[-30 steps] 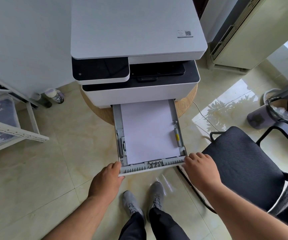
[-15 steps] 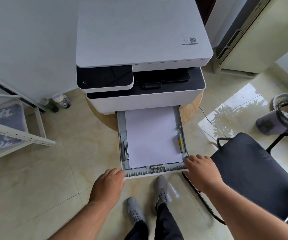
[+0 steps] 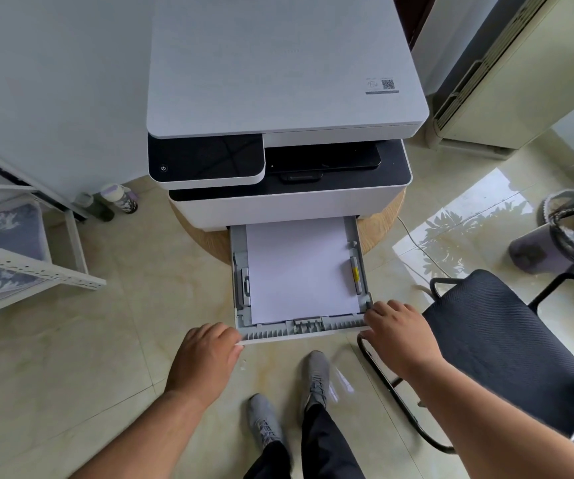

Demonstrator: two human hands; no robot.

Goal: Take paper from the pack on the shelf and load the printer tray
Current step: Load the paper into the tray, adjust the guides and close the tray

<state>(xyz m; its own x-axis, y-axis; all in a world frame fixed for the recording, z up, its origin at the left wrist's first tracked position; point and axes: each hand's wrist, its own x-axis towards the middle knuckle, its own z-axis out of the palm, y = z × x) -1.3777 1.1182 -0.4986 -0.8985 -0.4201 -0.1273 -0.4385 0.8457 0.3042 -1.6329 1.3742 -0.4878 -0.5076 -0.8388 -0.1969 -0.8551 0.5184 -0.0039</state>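
Note:
A white and black printer (image 3: 285, 98) stands on a round wooden stool. Its grey paper tray (image 3: 304, 331) is pulled out toward me, partly inside the printer. A stack of white paper (image 3: 299, 267) lies flat in the tray between the side guides. My left hand (image 3: 206, 357) grips the tray's front left corner with curled fingers. My right hand (image 3: 399, 335) grips the front right corner, fingers curled over the rim. The paper pack is not in view.
A black mesh chair (image 3: 499, 350) stands close on the right. A white metal shelf (image 3: 19, 267) with grey cushions is at the left. Two bottles (image 3: 119, 198) stand by the wall. A lined bin (image 3: 569, 236) sits far right. My feet (image 3: 292, 402) are below the tray.
The tray has slid a little further into the printer, with both hands following it forward at its front corners. The camera view has shifted slightly.

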